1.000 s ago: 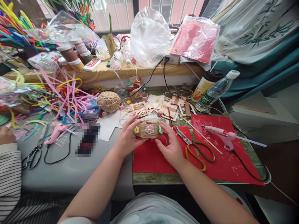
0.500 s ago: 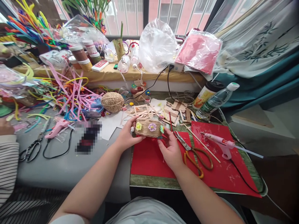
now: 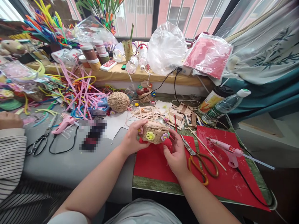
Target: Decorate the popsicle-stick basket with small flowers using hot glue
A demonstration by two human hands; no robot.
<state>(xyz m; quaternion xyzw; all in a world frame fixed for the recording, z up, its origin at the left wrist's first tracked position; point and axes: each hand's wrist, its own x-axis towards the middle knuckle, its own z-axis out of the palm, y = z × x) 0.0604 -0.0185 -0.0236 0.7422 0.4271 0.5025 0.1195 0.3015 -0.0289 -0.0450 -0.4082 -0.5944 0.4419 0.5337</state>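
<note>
Left to right: a co-worker's striped sleeve (image 3: 10, 158); black scissors (image 3: 38, 143) and a pink glue gun (image 3: 63, 123) on the grey desk (image 3: 70, 168); pipe cleaners (image 3: 79, 90); a jute twine ball (image 3: 118, 101). The left hand (image 3: 132, 140) cups the twine-wrapped basket (image 3: 153, 132), held tilted just above the red paper (image 3: 151, 161); the right hand (image 3: 176, 154) has fingers loosely curled at its right end. Judged best gripped by the wrapped sides, sparing the glued flowers (image 3: 150, 135). Craft sticks (image 3: 161, 112) crowd behind; orange-handled scissors (image 3: 198, 158) and a second glue gun (image 3: 225, 149) lie close on the right.
</note>
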